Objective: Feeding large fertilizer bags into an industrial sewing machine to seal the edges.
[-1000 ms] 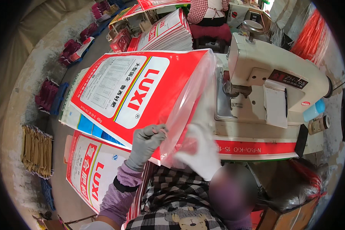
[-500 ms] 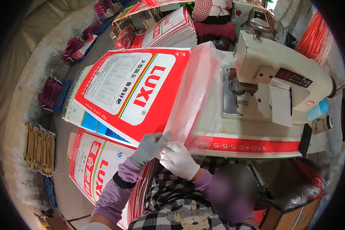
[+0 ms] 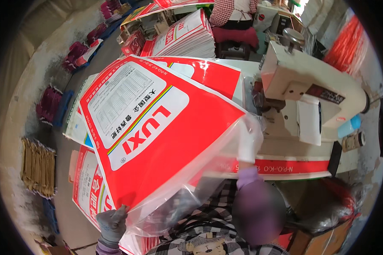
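A flat red and white woven sack (image 3: 170, 170), with a clear plastic liner (image 3: 161, 208) sticking out along its open edge, is stretched between my two gloved hands. My left hand (image 3: 112, 224), in a grey glove, pinches the near corner, low in the view. At the far right corner is my right hand (image 3: 247, 142) in a white glove, closed on that end, with its fingertips partly veiled by the liner. Beyond that corner stands a cream industrial sewing machine (image 3: 315, 80). Another red sack (image 3: 217, 76) lies flat beneath the one I hold.
A stack of similar sacks (image 3: 89, 187) lies at the near left, and another pile (image 3: 187, 36) at the back. A person (image 3: 234, 12) sits beyond. Red strands (image 3: 349, 42) hang at the back right. A folded brown bundle (image 3: 38, 168) lies against the left wall.
My hands, close together before, have spread apart: the left toward me and left, the right outward and away. The sack's open edge has swung toward me, uncovering another sack beneath.
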Demonstrator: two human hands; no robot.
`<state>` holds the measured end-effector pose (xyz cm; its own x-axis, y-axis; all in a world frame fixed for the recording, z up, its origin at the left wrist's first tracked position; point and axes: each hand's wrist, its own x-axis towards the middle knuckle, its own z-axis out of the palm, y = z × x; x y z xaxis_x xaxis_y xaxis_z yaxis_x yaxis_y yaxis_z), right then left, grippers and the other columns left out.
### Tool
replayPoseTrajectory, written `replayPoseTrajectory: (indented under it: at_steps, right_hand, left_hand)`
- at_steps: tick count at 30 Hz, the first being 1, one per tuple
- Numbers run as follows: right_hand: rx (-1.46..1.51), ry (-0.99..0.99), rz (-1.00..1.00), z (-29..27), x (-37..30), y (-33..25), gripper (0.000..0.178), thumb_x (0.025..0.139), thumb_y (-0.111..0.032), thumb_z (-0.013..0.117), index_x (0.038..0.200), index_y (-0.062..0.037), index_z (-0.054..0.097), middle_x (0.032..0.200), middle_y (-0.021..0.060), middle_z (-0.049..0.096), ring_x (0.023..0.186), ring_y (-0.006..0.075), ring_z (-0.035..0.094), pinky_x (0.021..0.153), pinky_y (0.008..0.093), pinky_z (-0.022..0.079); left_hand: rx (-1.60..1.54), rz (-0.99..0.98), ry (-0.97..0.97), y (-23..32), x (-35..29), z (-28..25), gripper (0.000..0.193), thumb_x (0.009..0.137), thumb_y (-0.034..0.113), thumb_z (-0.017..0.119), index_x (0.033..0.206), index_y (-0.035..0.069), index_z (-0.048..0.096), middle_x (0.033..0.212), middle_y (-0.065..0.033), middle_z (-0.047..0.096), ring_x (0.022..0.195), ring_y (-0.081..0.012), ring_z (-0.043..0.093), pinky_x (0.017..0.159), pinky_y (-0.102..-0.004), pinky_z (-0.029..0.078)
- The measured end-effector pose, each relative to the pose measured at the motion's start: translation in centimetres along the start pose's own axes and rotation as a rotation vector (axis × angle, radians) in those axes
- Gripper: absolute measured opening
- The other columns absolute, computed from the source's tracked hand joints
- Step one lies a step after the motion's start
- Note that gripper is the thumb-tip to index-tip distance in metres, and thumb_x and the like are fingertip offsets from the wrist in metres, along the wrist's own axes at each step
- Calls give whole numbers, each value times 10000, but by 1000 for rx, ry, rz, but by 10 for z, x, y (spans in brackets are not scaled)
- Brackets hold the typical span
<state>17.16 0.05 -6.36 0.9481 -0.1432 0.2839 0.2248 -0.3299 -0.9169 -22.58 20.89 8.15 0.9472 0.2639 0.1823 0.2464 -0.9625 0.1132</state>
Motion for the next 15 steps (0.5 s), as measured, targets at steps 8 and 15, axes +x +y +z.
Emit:
replayPoseTrajectory:
  at_steps: [8,15]
  right_hand:
    - [-321,-15,-557,-39,-2,18,276,827,-102,670,1097,-57,632,988,99,664,951,249,640,819,316,499]
    - [-518,-360,-128,-27,27,15,141,748,-150,660,860,-67,679,765,174,638,701,347,659,610,391,507]
  left_hand:
    - [-222,-242,203,-16,2,17,202,731,31,678,925,20,621,766,-149,603,670,-288,611,573,-358,469]
    - [-68,-159,2,-39,-4,3,281,779,188,759,1000,98,612,521,-62,485,419,-260,504,422,-361,374]
